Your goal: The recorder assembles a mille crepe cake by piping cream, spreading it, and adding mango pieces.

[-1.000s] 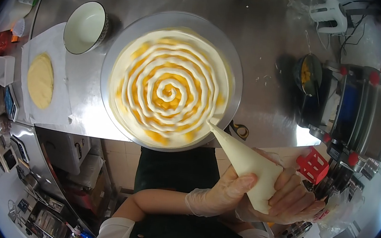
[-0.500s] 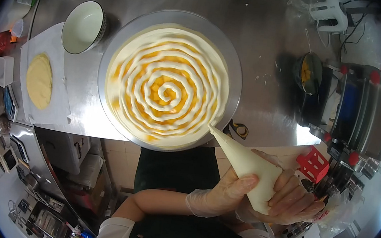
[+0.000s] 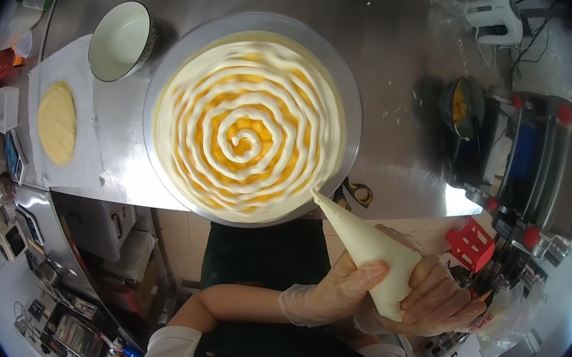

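A large round cake (image 3: 247,89) on a grey turntable (image 3: 330,42) carries a spiral of white cream over yellow fruit pieces. A cream-filled piping bag (image 3: 379,256) points up-left, its tip at the cake's lower-right rim. My gloved left hand (image 3: 333,290) is closed round the bag's lower left side, thumb across it. My gloved right hand (image 3: 438,301) grips the wide end with curled fingers. Black-and-yellow scissors (image 3: 358,192) lie beside the turntable near the tip.
A white bowl (image 3: 119,39) and pale dough (image 3: 58,123) on paper (image 3: 92,142) sit left. A dark bowl (image 3: 465,107) with yellow pieces, a large metal machine (image 3: 540,179), a white hand mixer (image 3: 491,18) and a red plastic holder (image 3: 469,245) are right, along the steel table (image 3: 422,39).
The turntable and cake have turned and shifted slightly left; more white cream shows near the outer edge. Both hands and the bag stay almost in place, the tip a little lower.
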`<state>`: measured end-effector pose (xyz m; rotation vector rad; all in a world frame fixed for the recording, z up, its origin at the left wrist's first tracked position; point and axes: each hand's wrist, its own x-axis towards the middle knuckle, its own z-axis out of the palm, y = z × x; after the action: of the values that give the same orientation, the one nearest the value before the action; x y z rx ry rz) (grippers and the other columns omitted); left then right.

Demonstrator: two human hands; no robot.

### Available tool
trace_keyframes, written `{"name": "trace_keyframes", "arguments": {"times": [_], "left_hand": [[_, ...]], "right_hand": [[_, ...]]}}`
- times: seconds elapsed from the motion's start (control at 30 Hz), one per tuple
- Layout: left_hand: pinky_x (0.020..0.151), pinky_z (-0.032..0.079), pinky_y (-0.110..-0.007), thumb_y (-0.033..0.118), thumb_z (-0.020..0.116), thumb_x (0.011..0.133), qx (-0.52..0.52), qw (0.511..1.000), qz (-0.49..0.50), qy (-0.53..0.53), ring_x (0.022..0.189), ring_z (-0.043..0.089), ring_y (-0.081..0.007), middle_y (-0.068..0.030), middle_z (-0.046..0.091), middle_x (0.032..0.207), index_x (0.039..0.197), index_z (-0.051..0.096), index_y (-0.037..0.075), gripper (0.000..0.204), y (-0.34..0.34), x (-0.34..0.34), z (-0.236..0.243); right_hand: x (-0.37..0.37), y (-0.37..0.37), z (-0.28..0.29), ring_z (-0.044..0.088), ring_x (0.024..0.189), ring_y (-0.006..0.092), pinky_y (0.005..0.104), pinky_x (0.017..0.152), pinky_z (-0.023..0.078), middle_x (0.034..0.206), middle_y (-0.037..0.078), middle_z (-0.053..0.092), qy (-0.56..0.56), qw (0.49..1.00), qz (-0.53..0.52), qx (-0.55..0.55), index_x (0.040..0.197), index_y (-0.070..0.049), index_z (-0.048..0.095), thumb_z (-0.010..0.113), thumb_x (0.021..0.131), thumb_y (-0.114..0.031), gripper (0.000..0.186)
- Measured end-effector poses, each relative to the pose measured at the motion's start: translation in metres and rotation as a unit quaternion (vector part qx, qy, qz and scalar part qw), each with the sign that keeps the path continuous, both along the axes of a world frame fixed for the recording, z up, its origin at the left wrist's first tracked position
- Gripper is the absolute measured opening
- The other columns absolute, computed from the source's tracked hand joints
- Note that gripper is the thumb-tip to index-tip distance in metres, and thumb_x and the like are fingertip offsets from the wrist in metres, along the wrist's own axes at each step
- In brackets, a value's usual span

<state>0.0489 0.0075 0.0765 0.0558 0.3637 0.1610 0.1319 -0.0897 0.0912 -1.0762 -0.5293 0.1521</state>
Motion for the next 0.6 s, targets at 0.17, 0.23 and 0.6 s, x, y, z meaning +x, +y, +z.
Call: {"name": "trace_keyframes", "arguments": {"times": [0.17,0.23,0.6], "left_hand": [[0.098,0.039,-0.041,0.053,0.063,0.083,0.006,1.0,-0.003,0.003,0.112,0.05,-0.0233,-0.0153,0.05,0.119,0.122,0.045,0.003,0.066,-0.001,-0.002,-0.001],[0.097,0.039,-0.04,0.054,0.062,0.083,0.024,1.0,-0.008,0.008,0.111,0.05,-0.0232,-0.0155,0.05,0.118,0.12,0.046,0.002,0.066,0.001,-0.002,0.0],[0.096,0.039,-0.04,0.053,0.061,0.084,0.007,1.0,-0.007,0.018,0.109,0.05,-0.0221,-0.0152,0.05,0.115,0.115,0.047,0.002,0.061,-0.001,0.001,0.001]], "right_hand": [[-0.008,0.049,0.019,0.022,0.038,0.0089,0.02,0.049,0.027,0.041,-0.004,0.029,0.002,0.999,0.035,-0.013,0.061,-0.017,0.034,0.017,0.104,-0.041,0.052],[-0.006,0.043,0.018,0.022,0.038,0.0089,0.0199,0.049,0.027,0.041,-0.004,0.028,0.002,0.999,0.03,-0.017,0.061,-0.017,0.033,0.017,0.104,-0.041,0.052],[-0.007,0.009,0.004,0.021,0.039,0.009,0.0198,0.049,0.027,0.043,-0.004,0.027,0.0,0.999,0.003,-0.032,0.062,-0.017,0.032,0.016,0.104,-0.041,0.051]]}}
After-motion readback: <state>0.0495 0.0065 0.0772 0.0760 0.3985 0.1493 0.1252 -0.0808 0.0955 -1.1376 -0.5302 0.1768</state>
